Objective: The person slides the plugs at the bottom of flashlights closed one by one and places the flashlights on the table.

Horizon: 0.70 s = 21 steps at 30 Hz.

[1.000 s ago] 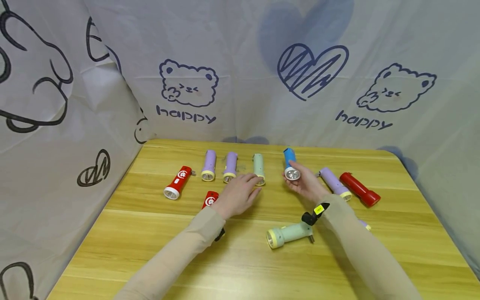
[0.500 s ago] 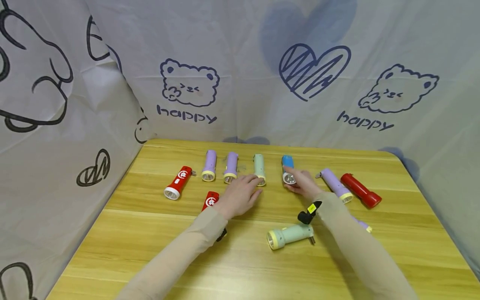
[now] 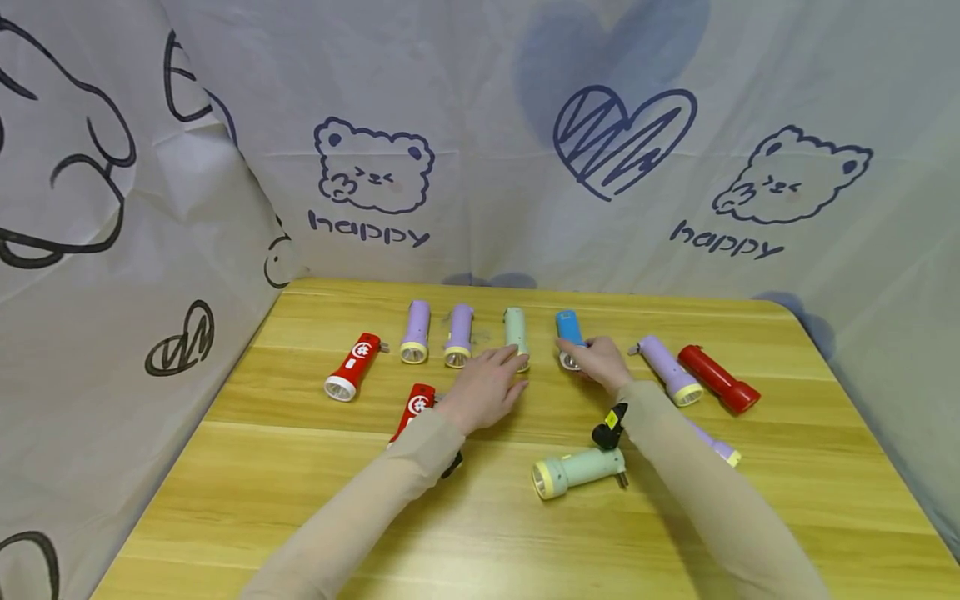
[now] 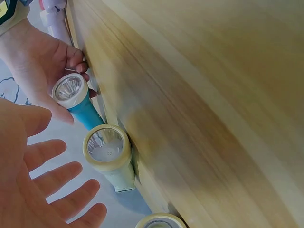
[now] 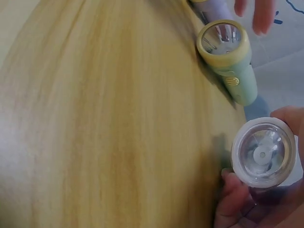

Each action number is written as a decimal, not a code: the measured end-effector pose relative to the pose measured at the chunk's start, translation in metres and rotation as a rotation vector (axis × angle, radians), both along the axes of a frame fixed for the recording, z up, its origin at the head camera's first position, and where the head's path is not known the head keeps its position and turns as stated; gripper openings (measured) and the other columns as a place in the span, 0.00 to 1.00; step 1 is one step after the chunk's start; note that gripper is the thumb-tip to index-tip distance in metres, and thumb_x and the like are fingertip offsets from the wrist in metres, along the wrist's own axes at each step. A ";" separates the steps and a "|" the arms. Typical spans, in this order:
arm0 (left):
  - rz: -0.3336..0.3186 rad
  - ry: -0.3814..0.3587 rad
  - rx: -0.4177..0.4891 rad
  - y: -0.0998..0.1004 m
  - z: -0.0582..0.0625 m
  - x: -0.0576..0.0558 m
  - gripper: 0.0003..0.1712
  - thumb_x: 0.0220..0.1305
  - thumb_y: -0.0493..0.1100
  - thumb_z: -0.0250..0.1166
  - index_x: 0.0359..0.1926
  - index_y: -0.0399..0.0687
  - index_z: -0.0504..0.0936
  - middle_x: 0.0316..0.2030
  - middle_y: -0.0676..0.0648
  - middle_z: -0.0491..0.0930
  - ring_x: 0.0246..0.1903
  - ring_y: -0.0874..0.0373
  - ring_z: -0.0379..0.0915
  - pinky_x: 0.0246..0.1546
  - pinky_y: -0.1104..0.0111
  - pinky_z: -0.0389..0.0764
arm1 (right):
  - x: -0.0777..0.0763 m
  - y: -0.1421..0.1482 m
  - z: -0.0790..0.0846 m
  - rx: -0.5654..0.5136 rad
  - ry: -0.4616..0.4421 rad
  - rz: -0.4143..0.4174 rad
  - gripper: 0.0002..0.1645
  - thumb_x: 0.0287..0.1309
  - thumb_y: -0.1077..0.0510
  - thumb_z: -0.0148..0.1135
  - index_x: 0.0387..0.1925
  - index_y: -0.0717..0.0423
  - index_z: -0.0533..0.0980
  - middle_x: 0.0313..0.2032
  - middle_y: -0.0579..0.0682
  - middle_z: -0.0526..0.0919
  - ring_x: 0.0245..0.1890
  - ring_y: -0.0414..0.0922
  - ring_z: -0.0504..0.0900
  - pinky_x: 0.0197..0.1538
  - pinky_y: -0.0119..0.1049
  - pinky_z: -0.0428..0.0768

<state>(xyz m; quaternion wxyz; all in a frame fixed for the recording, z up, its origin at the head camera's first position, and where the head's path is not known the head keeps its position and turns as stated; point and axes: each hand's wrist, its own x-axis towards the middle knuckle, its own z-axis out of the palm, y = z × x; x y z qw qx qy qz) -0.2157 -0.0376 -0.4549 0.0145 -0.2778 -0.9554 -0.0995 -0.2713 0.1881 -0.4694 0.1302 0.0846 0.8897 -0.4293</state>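
My right hand (image 3: 600, 364) grips a blue flashlight (image 3: 569, 326) near its white head, thumb and fingers on either side. In the right wrist view its clear lens and white rim (image 5: 240, 164) face the camera. The blue body lies low over the table, right of an upright-pointing pale green flashlight (image 3: 514, 325) with a cream head. My left hand (image 3: 486, 387) hovers by that green flashlight's head, fingertips overlapping it in the head view. In the left wrist view the left hand's fingers (image 4: 57, 178) are spread and relaxed, with nothing held.
Two lilac flashlights (image 3: 417, 325) stand in line left of the green one. Two red-and-white flashlights (image 3: 358, 360) lie further left. A lilac flashlight (image 3: 670, 368) and a dark red one (image 3: 717, 379) lie right. Another green flashlight (image 3: 583, 470) lies nearer, a further lilac one (image 3: 723, 451) partly under the sleeve.
My right hand has moved left and slightly nearer, bringing the blue flashlight closer to the green one and lower toward the table. The left hand has stayed nearly still.
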 end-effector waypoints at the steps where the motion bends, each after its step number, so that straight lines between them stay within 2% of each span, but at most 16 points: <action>1: 0.002 -0.003 -0.004 0.000 0.000 0.000 0.28 0.78 0.53 0.51 0.73 0.48 0.68 0.74 0.42 0.66 0.71 0.45 0.66 0.72 0.53 0.69 | 0.000 0.000 0.000 0.019 0.001 0.010 0.41 0.65 0.31 0.55 0.55 0.66 0.73 0.42 0.59 0.79 0.40 0.50 0.78 0.45 0.39 0.78; 5: 0.008 -0.023 -0.015 0.001 0.001 -0.001 0.29 0.78 0.53 0.51 0.74 0.48 0.66 0.75 0.42 0.63 0.72 0.44 0.65 0.73 0.53 0.68 | -0.002 -0.001 -0.001 0.054 0.011 0.035 0.48 0.66 0.31 0.52 0.65 0.70 0.64 0.62 0.68 0.72 0.59 0.59 0.74 0.62 0.50 0.75; 7: 0.013 -0.034 -0.020 0.001 0.002 -0.001 0.29 0.78 0.53 0.51 0.74 0.48 0.66 0.75 0.42 0.63 0.72 0.44 0.64 0.73 0.53 0.67 | -0.003 -0.001 -0.002 0.057 0.016 0.038 0.49 0.67 0.31 0.52 0.66 0.70 0.63 0.65 0.69 0.70 0.62 0.60 0.72 0.66 0.53 0.73; 9: 0.017 -0.041 -0.025 0.001 0.003 -0.002 0.29 0.78 0.53 0.51 0.74 0.48 0.66 0.75 0.42 0.63 0.73 0.44 0.64 0.73 0.53 0.67 | -0.004 -0.001 -0.004 0.062 0.023 0.033 0.48 0.66 0.31 0.53 0.66 0.69 0.64 0.64 0.69 0.71 0.61 0.60 0.73 0.65 0.53 0.74; 14: 0.021 -0.044 -0.046 0.001 0.003 -0.002 0.29 0.79 0.53 0.51 0.74 0.48 0.66 0.75 0.42 0.63 0.73 0.45 0.64 0.74 0.54 0.67 | -0.004 -0.001 -0.005 0.101 0.056 0.041 0.46 0.65 0.29 0.52 0.60 0.68 0.68 0.55 0.66 0.77 0.50 0.55 0.76 0.51 0.44 0.77; 17: 0.019 -0.043 -0.054 0.000 0.003 -0.002 0.29 0.79 0.53 0.51 0.73 0.48 0.67 0.75 0.42 0.63 0.73 0.45 0.64 0.74 0.55 0.66 | -0.002 -0.001 -0.004 0.110 0.058 0.042 0.41 0.65 0.29 0.53 0.51 0.64 0.71 0.44 0.61 0.79 0.39 0.51 0.77 0.41 0.38 0.75; 21: 0.014 -0.044 -0.046 0.000 0.003 -0.001 0.28 0.78 0.53 0.51 0.73 0.48 0.67 0.75 0.42 0.64 0.72 0.45 0.64 0.75 0.56 0.65 | -0.001 -0.002 -0.004 0.114 0.050 0.046 0.35 0.65 0.29 0.53 0.38 0.58 0.71 0.28 0.52 0.75 0.27 0.46 0.74 0.31 0.35 0.72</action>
